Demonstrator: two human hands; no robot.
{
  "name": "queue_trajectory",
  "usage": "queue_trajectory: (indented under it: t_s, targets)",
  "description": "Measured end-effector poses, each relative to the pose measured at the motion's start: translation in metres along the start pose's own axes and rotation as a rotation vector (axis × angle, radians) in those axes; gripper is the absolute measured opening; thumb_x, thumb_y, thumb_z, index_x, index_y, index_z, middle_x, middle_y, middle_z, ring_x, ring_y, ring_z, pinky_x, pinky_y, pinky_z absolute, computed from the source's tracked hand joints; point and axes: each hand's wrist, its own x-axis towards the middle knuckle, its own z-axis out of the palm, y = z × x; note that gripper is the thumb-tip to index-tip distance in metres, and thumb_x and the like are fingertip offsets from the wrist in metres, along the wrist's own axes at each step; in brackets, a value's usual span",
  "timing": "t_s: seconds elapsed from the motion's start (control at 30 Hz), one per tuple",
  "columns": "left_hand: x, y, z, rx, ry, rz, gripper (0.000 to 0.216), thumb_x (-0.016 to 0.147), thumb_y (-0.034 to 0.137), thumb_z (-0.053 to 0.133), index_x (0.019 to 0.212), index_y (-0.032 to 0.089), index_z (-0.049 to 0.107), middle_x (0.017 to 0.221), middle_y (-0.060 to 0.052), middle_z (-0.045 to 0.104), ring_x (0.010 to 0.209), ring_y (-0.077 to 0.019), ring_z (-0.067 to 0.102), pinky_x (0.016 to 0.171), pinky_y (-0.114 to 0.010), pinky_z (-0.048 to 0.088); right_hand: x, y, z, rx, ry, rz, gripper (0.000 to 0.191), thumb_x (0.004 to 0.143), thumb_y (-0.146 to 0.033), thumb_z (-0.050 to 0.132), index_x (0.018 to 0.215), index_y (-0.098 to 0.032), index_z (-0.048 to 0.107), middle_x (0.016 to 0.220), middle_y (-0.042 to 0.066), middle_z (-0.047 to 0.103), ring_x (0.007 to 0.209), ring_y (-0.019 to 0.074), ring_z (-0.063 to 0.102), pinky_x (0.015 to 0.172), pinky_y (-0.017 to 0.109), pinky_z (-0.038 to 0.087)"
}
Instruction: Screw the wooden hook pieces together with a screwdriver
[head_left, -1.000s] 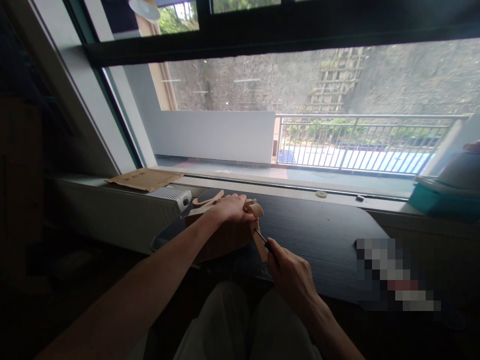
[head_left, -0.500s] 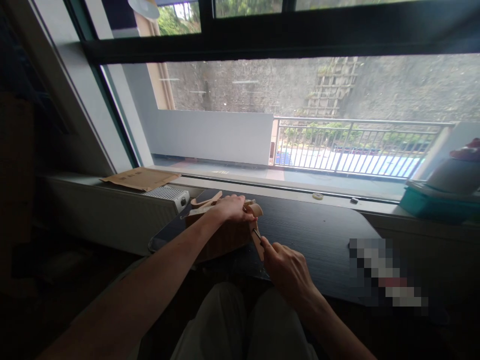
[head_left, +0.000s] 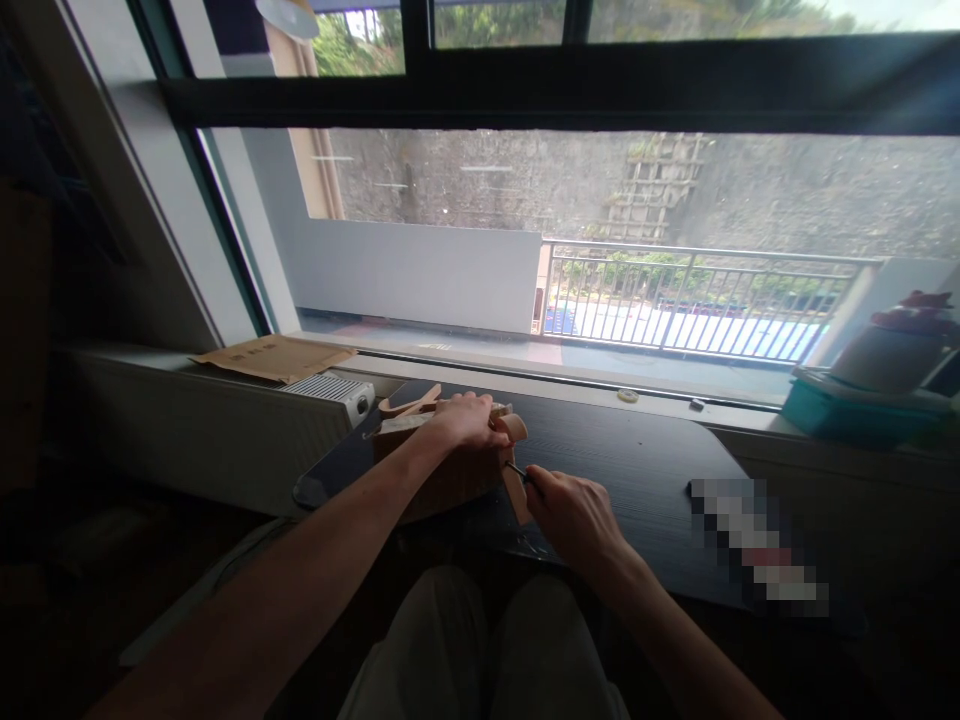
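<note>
Head view. The left hand (head_left: 469,420) lies palm-down, fingers closed, on top of a cardboard box (head_left: 442,470) that stands on the near left part of the dark surface (head_left: 637,460). It presses on the box's upper edge, beside a raised flap (head_left: 514,428). The right hand (head_left: 574,515) is closed in a fist around a thin dark tool (head_left: 517,470), whose tip meets the box's right side just below the left fingers. What kind of tool it is cannot be told; it is too small and dim.

Further off, a flat cardboard sheet (head_left: 274,357) lies on the sill at left, with a white device (head_left: 334,392) just beside it. A teal container (head_left: 855,415) stands at far right.

Hazards, as a judgement:
- The tool tip works close to the left fingers. A slip upward along the flap would likely strike them.
- The box sits near the surface's front edge. A hard push from the right hand could slide or tip it toward the person's lap.
- Dim light on the box hides the working point.
</note>
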Motion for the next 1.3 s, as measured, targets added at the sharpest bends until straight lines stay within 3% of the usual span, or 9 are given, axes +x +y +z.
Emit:
queue_trajectory:
  t_s: [0.13, 0.33, 0.43, 0.57, 0.73, 0.97, 1.1, 1.2, 1.3]
  targets:
    - [-0.002, 0.000, 0.000, -0.010, 0.001, -0.002, 0.063, 0.064, 0.067, 0.053, 0.106, 0.020, 0.052, 0.116, -0.015, 0.057, 0.108, -0.0336, 0.052, 0.084, -0.042, 0.043, 0.000, -0.002, 0.002, 0.007, 0.027, -0.006, 0.026, 0.092, -0.026, 0.038, 0.086, -0.022, 0.063, 0.072, 0.002, 0.069, 0.067, 0.0144, 0.063, 0.054, 0.024, 0.029]
    - [-0.003, 0.002, 0.001, -0.002, 0.012, 0.011, 0.061, 0.066, 0.062, 0.055, 0.108, 0.019, 0.051, 0.118, -0.016, 0.056, 0.110, -0.0353, 0.050, 0.086, -0.045, 0.041, -0.004, 0.012, 0.019, 0.322, 0.031, 0.167, 0.032, 0.090, -0.034, 0.038, 0.107, -0.025, 0.064, 0.089, 0.003, 0.071, 0.084, 0.0175, 0.065, 0.065, 0.023, 0.039]
    - [-0.003, 0.002, 0.001, -0.005, 0.016, 0.002, 0.060, 0.066, 0.063, 0.054, 0.107, 0.019, 0.052, 0.118, -0.016, 0.056, 0.110, -0.0347, 0.050, 0.086, -0.044, 0.041, -0.006, 0.009, 0.020, 0.298, 0.025, 0.194, 0.032, 0.090, -0.034, 0.038, 0.109, -0.025, 0.063, 0.088, 0.003, 0.072, 0.081, 0.0185, 0.066, 0.064, 0.024, 0.039]
    - [-0.003, 0.000, 0.000, 0.006, 0.010, 0.000, 0.060, 0.067, 0.065, 0.053, 0.106, 0.020, 0.052, 0.117, -0.016, 0.056, 0.106, -0.0333, 0.053, 0.084, -0.042, 0.042, -0.010, 0.002, 0.013, 0.091, 0.062, 0.054, 0.035, 0.087, -0.029, 0.046, 0.120, -0.024, 0.055, 0.086, 0.003, 0.070, 0.072, 0.0170, 0.064, 0.056, 0.024, 0.036]
    - [0.000, -0.002, 0.000, -0.023, -0.009, -0.006, 0.064, 0.064, 0.069, 0.053, 0.105, 0.020, 0.052, 0.116, -0.016, 0.057, 0.108, -0.0340, 0.052, 0.082, -0.041, 0.043, -0.011, 0.003, 0.011, -0.046, 0.105, -0.114, 0.026, 0.090, -0.020, 0.041, 0.106, -0.022, 0.062, 0.077, 0.003, 0.065, 0.067, 0.0123, 0.060, 0.052, 0.022, 0.032]
    - [-0.001, -0.001, -0.001, -0.018, -0.014, -0.012, 0.063, 0.064, 0.067, 0.053, 0.105, 0.020, 0.052, 0.118, -0.016, 0.056, 0.108, -0.0341, 0.052, 0.082, -0.041, 0.043, -0.009, 0.011, 0.022, 0.337, 0.119, 0.046, 0.029, 0.089, -0.029, 0.043, 0.111, -0.026, 0.061, 0.098, 0.001, 0.069, 0.084, 0.0145, 0.064, 0.067, 0.022, 0.040]
    - [-0.002, 0.000, -0.002, -0.019, -0.019, -0.019, 0.061, 0.064, 0.065, 0.054, 0.106, 0.020, 0.052, 0.118, -0.016, 0.056, 0.109, -0.0343, 0.051, 0.083, -0.042, 0.043, -0.007, 0.012, 0.028, 0.519, 0.083, 0.196, 0.033, 0.088, -0.036, 0.041, 0.110, -0.024, 0.063, 0.091, 0.002, 0.071, 0.084, 0.0173, 0.065, 0.067, 0.024, 0.043]
    - [-0.001, -0.001, -0.002, -0.020, -0.017, -0.024, 0.063, 0.064, 0.067, 0.054, 0.105, 0.020, 0.052, 0.118, -0.016, 0.057, 0.109, -0.0335, 0.052, 0.084, -0.041, 0.043, -0.007, 0.009, 0.024, 0.451, 0.077, 0.199, 0.033, 0.089, -0.036, 0.040, 0.111, -0.025, 0.062, 0.089, 0.002, 0.071, 0.080, 0.0169, 0.065, 0.063, 0.023, 0.042]
    - [0.000, -0.001, -0.002, -0.018, -0.019, -0.021, 0.063, 0.064, 0.069, 0.054, 0.105, 0.021, 0.053, 0.118, -0.015, 0.057, 0.109, -0.0333, 0.052, 0.082, -0.040, 0.043, -0.008, 0.004, 0.016, 0.231, 0.074, 0.107, 0.030, 0.090, -0.033, 0.041, 0.112, -0.028, 0.060, 0.090, 0.002, 0.070, 0.076, 0.0152, 0.065, 0.059, 0.022, 0.037]
